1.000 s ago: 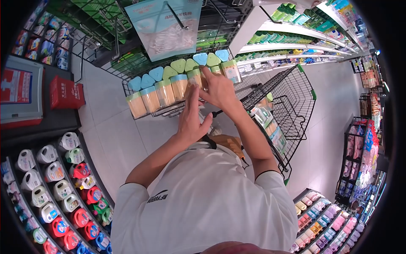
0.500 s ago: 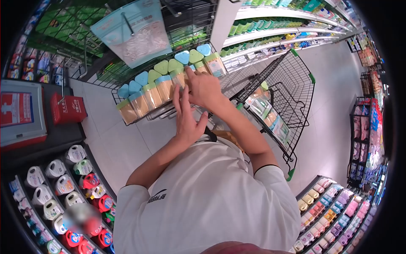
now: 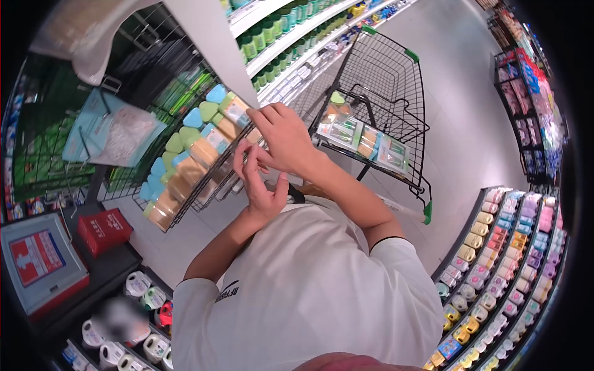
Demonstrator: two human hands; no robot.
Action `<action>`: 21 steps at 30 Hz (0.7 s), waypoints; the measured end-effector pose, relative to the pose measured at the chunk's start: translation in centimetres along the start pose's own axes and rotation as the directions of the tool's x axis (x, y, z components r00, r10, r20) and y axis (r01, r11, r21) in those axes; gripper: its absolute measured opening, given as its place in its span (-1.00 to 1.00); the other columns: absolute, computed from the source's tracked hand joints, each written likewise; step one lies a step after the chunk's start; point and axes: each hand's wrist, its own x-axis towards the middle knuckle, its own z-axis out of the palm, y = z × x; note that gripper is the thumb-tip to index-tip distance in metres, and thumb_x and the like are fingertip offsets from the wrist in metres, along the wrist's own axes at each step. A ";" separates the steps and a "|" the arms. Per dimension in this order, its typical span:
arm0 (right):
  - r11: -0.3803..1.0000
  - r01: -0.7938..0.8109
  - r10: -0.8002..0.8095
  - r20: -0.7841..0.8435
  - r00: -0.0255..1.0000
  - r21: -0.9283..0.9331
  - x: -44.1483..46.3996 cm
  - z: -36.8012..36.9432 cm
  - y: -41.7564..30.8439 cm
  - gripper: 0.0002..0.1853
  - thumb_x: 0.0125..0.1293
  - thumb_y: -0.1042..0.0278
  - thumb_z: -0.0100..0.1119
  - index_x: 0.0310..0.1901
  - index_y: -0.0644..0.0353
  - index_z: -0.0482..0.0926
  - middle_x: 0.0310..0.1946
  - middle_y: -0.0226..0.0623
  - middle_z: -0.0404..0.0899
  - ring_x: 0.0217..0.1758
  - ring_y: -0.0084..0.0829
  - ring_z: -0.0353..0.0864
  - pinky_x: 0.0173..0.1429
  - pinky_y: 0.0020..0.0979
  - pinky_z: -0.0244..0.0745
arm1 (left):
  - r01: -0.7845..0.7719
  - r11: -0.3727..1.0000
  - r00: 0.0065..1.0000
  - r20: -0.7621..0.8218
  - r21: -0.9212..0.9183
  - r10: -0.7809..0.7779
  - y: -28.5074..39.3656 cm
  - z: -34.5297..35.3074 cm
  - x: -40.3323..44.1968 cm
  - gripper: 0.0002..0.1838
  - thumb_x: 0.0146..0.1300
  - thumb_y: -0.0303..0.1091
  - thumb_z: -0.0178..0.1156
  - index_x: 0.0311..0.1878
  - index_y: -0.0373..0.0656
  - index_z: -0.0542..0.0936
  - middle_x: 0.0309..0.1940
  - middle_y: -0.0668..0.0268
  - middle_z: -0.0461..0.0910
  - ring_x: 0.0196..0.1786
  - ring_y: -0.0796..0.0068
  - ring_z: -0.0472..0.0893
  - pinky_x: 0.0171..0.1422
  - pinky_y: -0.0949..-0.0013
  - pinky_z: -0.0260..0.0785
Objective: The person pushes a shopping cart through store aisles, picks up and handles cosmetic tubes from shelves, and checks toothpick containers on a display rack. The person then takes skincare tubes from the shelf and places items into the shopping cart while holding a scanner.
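Observation:
My right hand [image 3: 286, 139] is just right of the wire basket's front edge, fingers pointing left and partly bent, holding nothing I can see. Just below it, my left hand [image 3: 263, 188] has its thumb apart from its bent fingers and looks bare; its fingertips come close to the right hand. Beside both hands, a black wire basket [image 3: 197, 207] holds rows of clear jars [image 3: 203, 150] of tan sticks, probably toothpicks. Their triangular lids are blue or green. The jar nearest my right fingertips is a labelled green-lidded jar [image 3: 235, 110].
A black shopping cart [image 3: 387, 86] with green corners holds packaged goods [image 3: 365, 139] to the right. Blue packs [image 3: 114, 130] hang at left, above a red box [image 3: 104, 230]. Shelves of green bottles [image 3: 266, 36] stand behind; bottle displays [image 3: 495, 260] flank me.
The view has turned, so the basket sits further left and lower. My right hand has come off the jars to the basket's right edge. Both hands stay close together.

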 end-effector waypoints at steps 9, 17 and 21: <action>0.932 -0.357 0.362 -0.203 0.910 0.059 -9.8 -2.3 12.8 -0.48 0.38 0.03 0.40 0.19 0.27 0.61 -0.07 -0.03 0.64 0.07 0.03 0.59 0.15 -0.09 0.52 | 0.035 0.999 0.939 0.343 -0.036 -0.020 0.1 7.3 2.2 -0.25 0.23 -0.53 0.30 0.52 -0.32 0.34 0.38 -0.05 0.46 0.12 0.09 0.63 0.17 0.12 0.50; 0.775 -0.605 0.611 -0.027 0.791 -0.184 -17.1 -0.4 24.9 -0.42 0.34 0.12 0.41 0.28 0.26 0.51 0.17 -0.06 0.56 0.20 0.03 0.61 0.27 -0.06 0.59 | -0.009 0.995 0.809 0.585 0.096 -0.049 -0.4 12.5 1.6 -0.46 0.26 -0.42 0.34 0.32 -0.29 0.55 0.15 0.02 0.66 0.24 -0.05 0.60 0.36 0.04 0.44; 0.752 -0.599 0.647 0.136 0.750 -0.275 -17.4 0.0 26.9 -0.34 0.30 0.17 0.44 0.37 0.21 0.46 0.31 -0.10 0.50 0.28 0.00 0.61 0.33 -0.07 0.61 | 0.011 0.992 0.800 0.594 0.127 -0.085 -1.0 14.2 0.5 -0.47 0.26 -0.41 0.35 0.31 -0.28 0.56 0.14 0.02 0.66 0.22 -0.04 0.61 0.32 0.04 0.46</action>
